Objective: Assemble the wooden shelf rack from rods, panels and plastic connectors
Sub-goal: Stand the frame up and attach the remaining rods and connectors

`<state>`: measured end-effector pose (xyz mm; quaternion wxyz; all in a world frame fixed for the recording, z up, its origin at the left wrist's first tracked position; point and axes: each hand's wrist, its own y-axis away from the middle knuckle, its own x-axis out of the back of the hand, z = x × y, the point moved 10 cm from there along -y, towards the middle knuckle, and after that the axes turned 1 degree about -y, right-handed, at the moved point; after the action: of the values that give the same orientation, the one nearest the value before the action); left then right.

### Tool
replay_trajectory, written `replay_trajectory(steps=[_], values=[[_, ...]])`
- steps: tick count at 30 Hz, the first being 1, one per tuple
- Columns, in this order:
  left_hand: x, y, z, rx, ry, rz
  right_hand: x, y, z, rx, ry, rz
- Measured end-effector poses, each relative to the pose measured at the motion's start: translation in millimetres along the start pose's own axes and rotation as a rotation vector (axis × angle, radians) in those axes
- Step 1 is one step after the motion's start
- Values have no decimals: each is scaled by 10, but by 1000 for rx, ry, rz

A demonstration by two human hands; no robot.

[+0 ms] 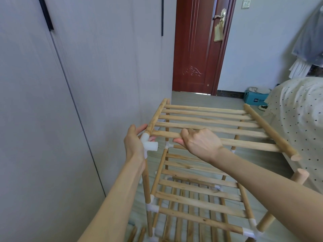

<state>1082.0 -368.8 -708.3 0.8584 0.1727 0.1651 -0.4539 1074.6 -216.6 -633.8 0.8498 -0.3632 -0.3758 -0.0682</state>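
From the head view, we judge the rack well along: lower slatted tiers [197, 199] stand joined, while the top panel [209, 125] at frame centre is only being fitted. Our left hand [135, 144] has its fingers wrapped around the white connector [148, 145] at the panel's near-left corner; our right hand [199, 143] clamps its fingers on the front slat. The right-side rod ends look bare — connectors still due. Loose rods [138, 234] lie on the tiled floor [201, 102]; wardrobe at left, red door [194, 49] top centre, bed [297, 110] at right.
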Motion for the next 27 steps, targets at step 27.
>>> replay_trajectory(steps=[27], values=[[-66, -58, -41, 4, -66, 10, -24, -13, 91, -24, 20, -6]])
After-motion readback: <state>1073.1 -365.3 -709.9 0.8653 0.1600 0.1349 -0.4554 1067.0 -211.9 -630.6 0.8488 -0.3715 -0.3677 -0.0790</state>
